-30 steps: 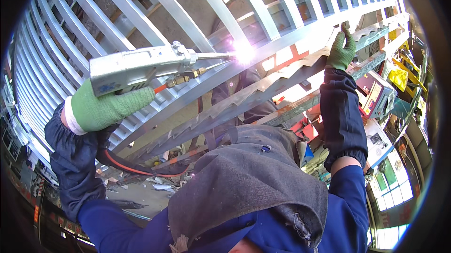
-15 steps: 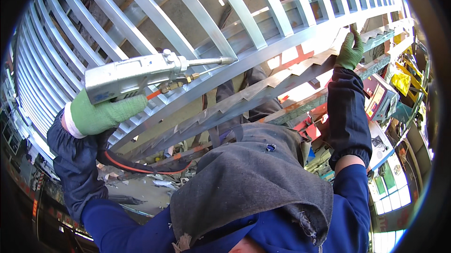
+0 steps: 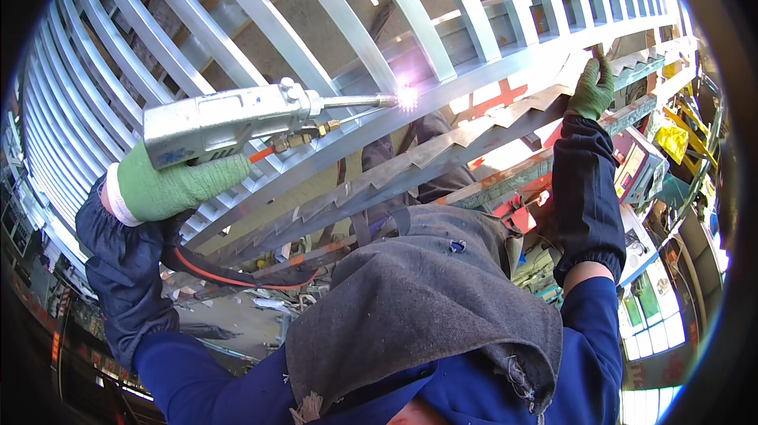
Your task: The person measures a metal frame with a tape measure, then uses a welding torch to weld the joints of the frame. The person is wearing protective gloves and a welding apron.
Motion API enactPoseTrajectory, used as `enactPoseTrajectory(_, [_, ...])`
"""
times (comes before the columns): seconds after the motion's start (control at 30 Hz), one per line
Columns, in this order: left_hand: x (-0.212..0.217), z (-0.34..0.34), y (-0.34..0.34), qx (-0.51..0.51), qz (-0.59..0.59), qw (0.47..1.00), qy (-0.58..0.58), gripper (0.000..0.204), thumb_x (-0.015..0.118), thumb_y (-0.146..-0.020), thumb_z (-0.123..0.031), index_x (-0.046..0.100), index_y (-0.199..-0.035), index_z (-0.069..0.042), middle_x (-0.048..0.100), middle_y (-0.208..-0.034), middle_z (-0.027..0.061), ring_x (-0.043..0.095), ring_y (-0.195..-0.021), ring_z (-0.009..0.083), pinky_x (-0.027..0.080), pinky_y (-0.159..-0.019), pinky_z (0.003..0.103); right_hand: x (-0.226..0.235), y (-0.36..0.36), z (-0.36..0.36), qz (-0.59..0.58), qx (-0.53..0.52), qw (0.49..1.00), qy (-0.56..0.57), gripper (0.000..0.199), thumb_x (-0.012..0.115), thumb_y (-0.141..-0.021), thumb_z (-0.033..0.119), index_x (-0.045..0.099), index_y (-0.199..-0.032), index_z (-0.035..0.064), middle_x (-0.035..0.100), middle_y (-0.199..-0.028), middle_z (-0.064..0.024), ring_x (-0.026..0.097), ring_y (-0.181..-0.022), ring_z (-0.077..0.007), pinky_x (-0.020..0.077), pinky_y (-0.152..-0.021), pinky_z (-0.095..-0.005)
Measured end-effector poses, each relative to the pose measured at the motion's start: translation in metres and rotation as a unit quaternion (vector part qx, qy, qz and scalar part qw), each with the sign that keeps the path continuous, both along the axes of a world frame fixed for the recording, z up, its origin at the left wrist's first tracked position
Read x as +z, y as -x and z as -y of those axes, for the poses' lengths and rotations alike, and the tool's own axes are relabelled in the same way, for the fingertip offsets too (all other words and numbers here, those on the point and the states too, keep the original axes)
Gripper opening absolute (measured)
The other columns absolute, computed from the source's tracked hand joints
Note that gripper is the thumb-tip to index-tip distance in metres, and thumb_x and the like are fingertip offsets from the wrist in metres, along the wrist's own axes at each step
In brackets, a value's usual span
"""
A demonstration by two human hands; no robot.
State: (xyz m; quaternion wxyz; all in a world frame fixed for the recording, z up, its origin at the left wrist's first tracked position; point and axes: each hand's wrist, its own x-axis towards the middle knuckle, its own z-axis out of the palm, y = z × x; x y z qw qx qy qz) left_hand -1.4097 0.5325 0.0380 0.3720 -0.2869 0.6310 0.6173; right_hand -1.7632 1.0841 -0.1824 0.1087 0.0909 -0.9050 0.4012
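Observation:
My left hand (image 3: 178, 184), in a green glove with a white cuff, is closed round a silver, boxy welding torch (image 3: 229, 123) with brass fittings. The torch's long nozzle reaches right to the edge of a slatted metal frame (image 3: 466, 73). A bright violet-white spark (image 3: 407, 97) glows at its tip, where a slat meets the long rail; the glare hides the joint. Over at the right, my right hand (image 3: 591, 92), also green-gloved, is closed at the near edge of the same frame, its fingertips partly hidden at the rail.
A toothed metal bar (image 3: 418, 155) runs below the frame, alongside a rusty beam (image 3: 545, 158). An orange-striped hose (image 3: 229, 273) hangs under my left arm. A grey hood-like cloth (image 3: 426, 291) covers the middle. Machines and a yellow object (image 3: 673, 141) stand at the right.
A bright spark has appeared at the torch tip, where there was none. The torch has shifted slightly right relative to my view, and the frame also sits slightly farther right. My right hand has barely moved.

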Motion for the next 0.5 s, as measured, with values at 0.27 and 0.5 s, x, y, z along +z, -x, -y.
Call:
enactPoseTrajectory(0.27, [-0.0008,-0.0004,-0.0024,-0.006,-0.019,1.0,0.009,0.042,0.088,-0.091,-0.019,0.072,-0.128,-0.005,0.074,-0.102,0.0013,0.065,-0.084,0.0087,0.055,-0.072,0.027,-0.0012,-0.0005,0.0025,0.013,-0.001,1.0,0.023,0.027,0.063,-0.107,0.012,0.077,-0.126,0.0007,0.077,-0.125,-0.012,0.069,-0.12,-0.0229,0.0503,-0.11,-0.038])
enactPoseTrajectory(0.5, [0.0022,-0.0007,-0.0025,-0.011,-0.006,1.0,0.016,0.042,0.087,-0.092,-0.018,0.072,-0.128,-0.004,0.074,-0.101,0.0016,0.065,-0.084,0.0091,0.055,-0.071,0.027,0.0025,-0.0023,0.0047,0.021,-0.002,0.999,0.028,0.028,0.062,-0.107,0.011,0.077,-0.129,0.0007,0.076,-0.127,-0.0133,0.068,-0.123,-0.0245,0.0501,-0.111,-0.0392])
